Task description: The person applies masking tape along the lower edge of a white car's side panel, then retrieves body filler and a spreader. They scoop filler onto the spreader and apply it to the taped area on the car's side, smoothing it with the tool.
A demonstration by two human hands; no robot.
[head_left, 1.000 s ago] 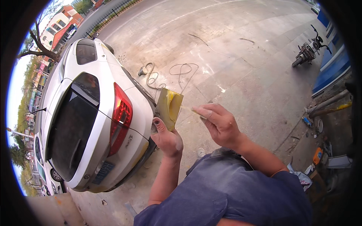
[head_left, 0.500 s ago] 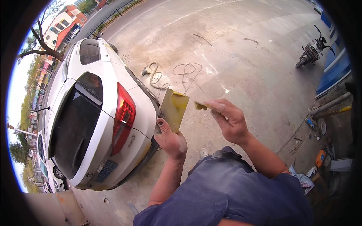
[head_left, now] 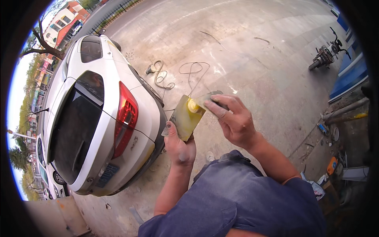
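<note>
Here, seen from above, a person works outdoors with both bare hands, beside the rear corner of a white car [head_left: 103,73]. The left hand [head_left: 180,150] carries a thin, flat board [head_left: 184,125] in the air, in front of the torso and just right of the car in view. Its thumb lies over the near end; the fingers are mostly hidden beneath, closed around the board. Yellow paste [head_left: 193,106] sits at the far end, near the right corner, with a thinner smear over the middle.

The right hand [head_left: 239,123] pinches a small, flat spreader [head_left: 208,98] between thumb and fingers, closed with no gap but the tool's thickness. The spreader's free edge points left, at the paste; it seems to meet it, though contact is hard to confirm. Which way its own long axis runs cannot be told, since the fingers cover part of it.

The board's long axis slants: the near end points back toward the body and left, the far end away and right.

To work the paste well, keep the left grip firm and the board's face up, lay the spreader's edge low and flat, draw it with even pressure, and gather paste inward from the corner so none slips off.
</note>
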